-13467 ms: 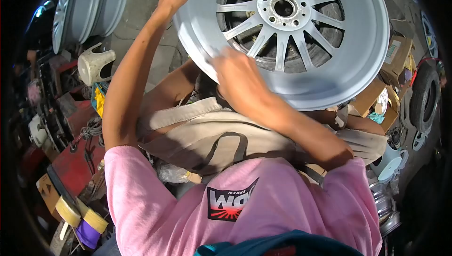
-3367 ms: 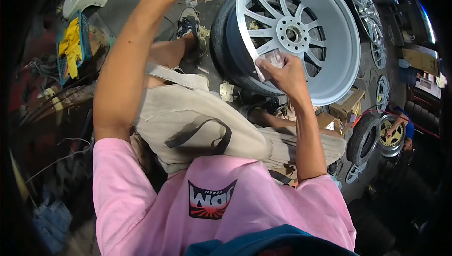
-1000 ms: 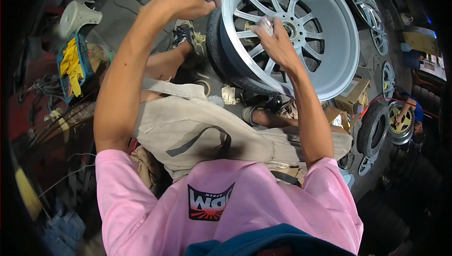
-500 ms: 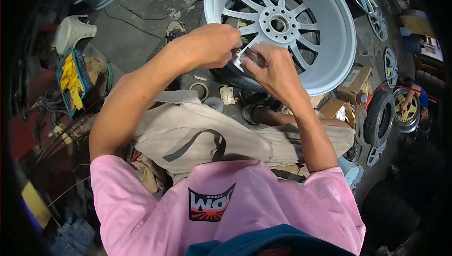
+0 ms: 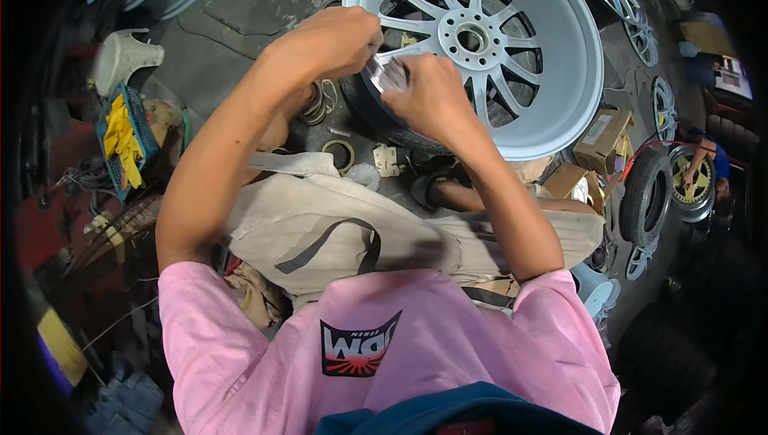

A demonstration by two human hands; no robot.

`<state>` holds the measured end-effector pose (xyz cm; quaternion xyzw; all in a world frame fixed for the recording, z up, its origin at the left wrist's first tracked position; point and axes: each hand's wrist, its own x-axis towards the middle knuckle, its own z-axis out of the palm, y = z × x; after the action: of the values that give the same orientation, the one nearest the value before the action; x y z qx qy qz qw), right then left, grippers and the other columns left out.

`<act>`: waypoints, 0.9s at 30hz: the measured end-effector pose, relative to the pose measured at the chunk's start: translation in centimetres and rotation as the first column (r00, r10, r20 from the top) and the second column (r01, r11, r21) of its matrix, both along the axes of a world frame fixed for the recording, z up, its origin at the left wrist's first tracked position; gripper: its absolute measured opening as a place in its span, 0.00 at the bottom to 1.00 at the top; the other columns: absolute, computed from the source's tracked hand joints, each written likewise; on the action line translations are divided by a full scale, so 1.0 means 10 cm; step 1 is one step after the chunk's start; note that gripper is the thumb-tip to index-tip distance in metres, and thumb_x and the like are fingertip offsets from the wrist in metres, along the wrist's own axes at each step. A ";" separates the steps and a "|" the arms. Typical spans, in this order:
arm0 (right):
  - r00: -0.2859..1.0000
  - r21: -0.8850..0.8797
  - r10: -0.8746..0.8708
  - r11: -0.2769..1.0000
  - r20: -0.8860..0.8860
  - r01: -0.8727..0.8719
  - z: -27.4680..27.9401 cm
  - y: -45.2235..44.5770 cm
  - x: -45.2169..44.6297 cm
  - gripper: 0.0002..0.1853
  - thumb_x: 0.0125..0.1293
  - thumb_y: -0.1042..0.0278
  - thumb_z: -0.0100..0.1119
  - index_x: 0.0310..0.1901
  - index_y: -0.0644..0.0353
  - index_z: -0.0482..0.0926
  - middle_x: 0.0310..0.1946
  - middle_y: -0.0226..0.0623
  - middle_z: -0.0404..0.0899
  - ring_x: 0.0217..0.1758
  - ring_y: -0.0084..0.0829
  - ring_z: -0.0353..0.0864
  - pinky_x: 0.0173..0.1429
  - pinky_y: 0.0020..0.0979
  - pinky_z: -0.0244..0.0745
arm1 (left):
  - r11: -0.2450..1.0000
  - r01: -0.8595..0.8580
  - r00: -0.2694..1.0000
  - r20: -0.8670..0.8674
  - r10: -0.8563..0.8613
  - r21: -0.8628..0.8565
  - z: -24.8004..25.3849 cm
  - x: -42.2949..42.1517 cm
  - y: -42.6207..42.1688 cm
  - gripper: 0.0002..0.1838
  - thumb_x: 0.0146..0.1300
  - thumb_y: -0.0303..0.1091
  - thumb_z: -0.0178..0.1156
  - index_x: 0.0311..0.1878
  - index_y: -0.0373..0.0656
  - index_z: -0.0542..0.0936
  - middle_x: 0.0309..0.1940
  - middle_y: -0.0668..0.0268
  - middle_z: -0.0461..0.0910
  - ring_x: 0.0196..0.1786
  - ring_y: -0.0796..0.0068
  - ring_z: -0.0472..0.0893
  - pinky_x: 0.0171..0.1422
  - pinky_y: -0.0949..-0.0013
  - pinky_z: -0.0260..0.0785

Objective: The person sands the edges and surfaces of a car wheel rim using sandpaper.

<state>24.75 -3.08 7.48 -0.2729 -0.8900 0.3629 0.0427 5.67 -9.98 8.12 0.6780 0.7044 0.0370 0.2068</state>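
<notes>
A silver-grey wheel rim (image 5: 560,75) with many spokes lies tilted on a dark tyre (image 5: 384,123) in front of me. Over the rim's left edge, my left hand (image 5: 348,39) is closed, its fingertips on one end of a small clear, crinkled plastic piece (image 5: 387,75). My right hand (image 5: 426,91) pinches the other side of that plastic, close beside the left one. Motion blur softens the fingertips and the plastic.
A white stool (image 5: 128,59) and a blue basket with yellow cloth (image 5: 120,139) stand left. Tape roll (image 5: 339,155) lies below the tyre. Right are cardboard boxes (image 5: 602,140), an upright tyre (image 5: 646,195) and a co-worker's arm (image 5: 700,164) at a gold-centred wheel.
Both hands, apart a second ago, came together at the plastic. Since half a second ago they have shifted up and left with it. The rim appears further left than a second ago.
</notes>
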 end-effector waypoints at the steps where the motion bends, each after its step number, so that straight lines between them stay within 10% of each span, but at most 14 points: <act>1: 0.999 -0.036 -0.037 0.999 -0.005 0.036 -0.02 0.01 -0.06 0.11 0.51 0.74 0.67 0.36 0.71 0.87 0.33 0.67 0.84 0.43 0.64 0.86 0.55 0.52 0.81 | 1.000 0.009 1.000 -0.008 -0.009 -0.007 0.00 -0.03 -0.02 0.07 0.61 0.25 0.58 0.37 0.36 0.85 0.41 0.52 0.82 0.48 0.44 0.83 0.53 0.48 0.76; 7: 0.982 -0.038 0.088 0.996 0.165 -0.083 0.12 0.08 0.21 0.13 0.51 0.72 0.71 0.39 0.69 0.87 0.33 0.62 0.84 0.43 0.61 0.86 0.52 0.49 0.80 | 0.964 -0.115 0.986 0.142 0.082 0.241 0.16 -0.53 -0.24 0.12 0.63 0.24 0.57 0.46 0.34 0.85 0.39 0.55 0.80 0.40 0.54 0.80 0.50 0.59 0.73; 27: 0.963 0.155 -0.009 0.987 -0.270 0.052 -0.19 0.04 -0.20 0.07 0.47 0.77 0.67 0.27 0.72 0.84 0.30 0.65 0.83 0.40 0.63 0.87 0.51 0.53 0.82 | 0.967 -0.193 0.970 0.181 0.163 0.167 0.43 -0.53 -0.07 0.15 0.66 0.25 0.55 0.53 0.36 0.85 0.45 0.58 0.82 0.43 0.61 0.80 0.51 0.62 0.75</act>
<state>22.72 -2.70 5.59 -0.2307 -0.8980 0.3228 0.1903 0.42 -10.68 12.44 0.6225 0.7366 0.1762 0.1973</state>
